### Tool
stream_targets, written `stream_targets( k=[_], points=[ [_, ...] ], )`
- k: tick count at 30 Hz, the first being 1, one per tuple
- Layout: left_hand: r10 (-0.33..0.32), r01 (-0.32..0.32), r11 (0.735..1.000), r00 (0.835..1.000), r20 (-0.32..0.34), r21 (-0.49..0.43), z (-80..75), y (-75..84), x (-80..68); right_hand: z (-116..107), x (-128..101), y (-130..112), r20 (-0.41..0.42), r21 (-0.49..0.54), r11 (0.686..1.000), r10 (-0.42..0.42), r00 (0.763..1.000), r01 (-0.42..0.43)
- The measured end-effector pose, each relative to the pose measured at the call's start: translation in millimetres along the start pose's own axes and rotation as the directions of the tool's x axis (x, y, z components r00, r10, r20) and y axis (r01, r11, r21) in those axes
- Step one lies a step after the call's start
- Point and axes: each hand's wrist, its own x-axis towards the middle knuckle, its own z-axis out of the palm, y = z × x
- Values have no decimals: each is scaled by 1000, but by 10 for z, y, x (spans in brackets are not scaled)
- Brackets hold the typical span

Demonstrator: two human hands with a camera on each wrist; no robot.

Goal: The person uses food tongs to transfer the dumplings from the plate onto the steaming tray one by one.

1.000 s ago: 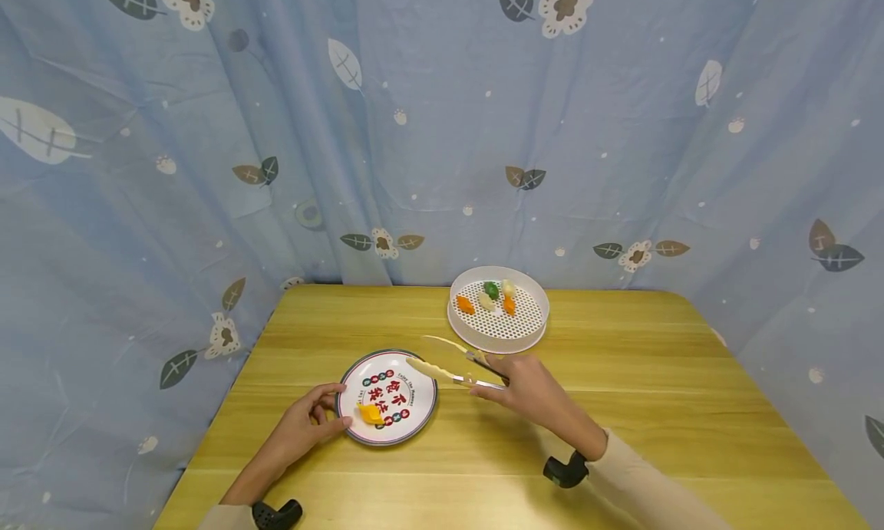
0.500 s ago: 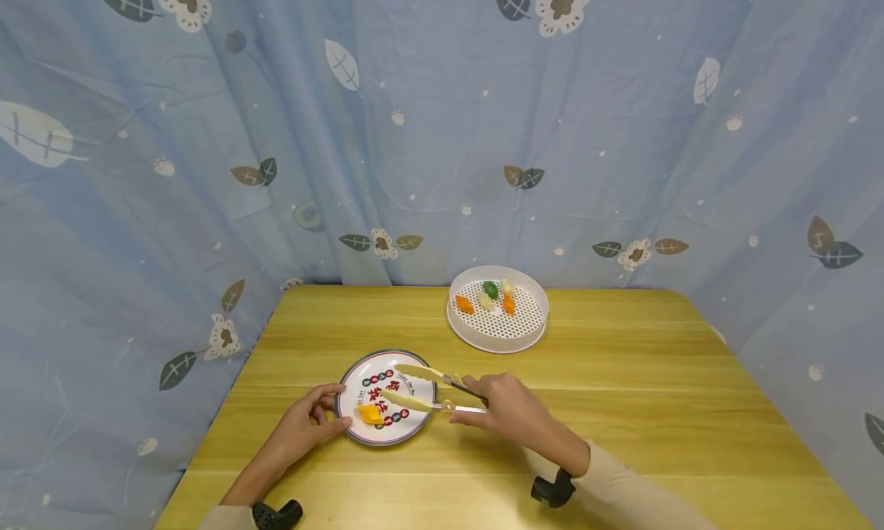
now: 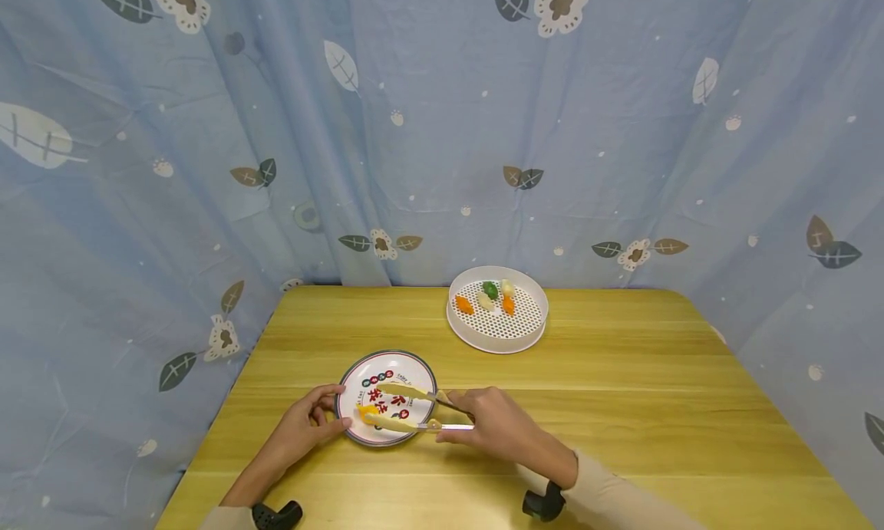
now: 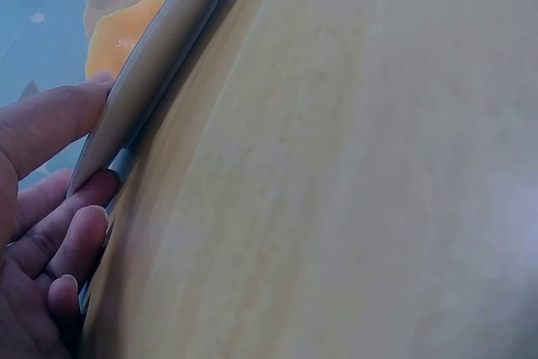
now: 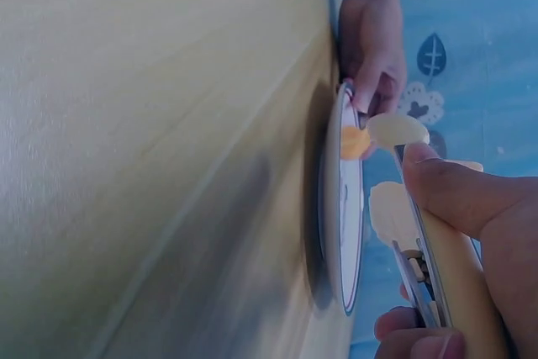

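Note:
My left hand (image 3: 297, 430) grips the near-left rim of a white plate (image 3: 359, 373) with red characters and a dark edge. In the left wrist view its thumb lies over the rim of the plate (image 4: 160, 65), fingers beneath. A yellow-orange food piece (image 3: 366, 413) of unclear kind sits on the plate's left side. My right hand (image 3: 493, 426) holds cream-tipped metal tongs (image 3: 414, 426) over the plate, their two arms spread apart. In the head view the nearer tip overlaps the yellow-orange piece; whether it touches it I cannot tell.
A white round tray (image 3: 539, 327) with a perforated bottom stands at the back of the wooden table (image 3: 621, 376). Inside it lie several small orange, green and cream pieces. A blue patterned curtain (image 3: 428, 131) hangs behind the table.
My right hand has moved left and toward me, bringing the tongs from beside the plate's far right to over the yellow-orange piece. The left hand and plate have stayed put.

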Motion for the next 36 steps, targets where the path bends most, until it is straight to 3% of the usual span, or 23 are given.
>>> stream_targets(
  k=[16,36],
  points=[
    [-6,6,999,1000,14,-34,-2,-7,-4,171,24,-55,-5,15,997,-69,998,69],
    [-15,15,1000,1000,-10,20,15,-39,30,248,36,-74,-7,-4,999,-40,999,40]
  ],
)
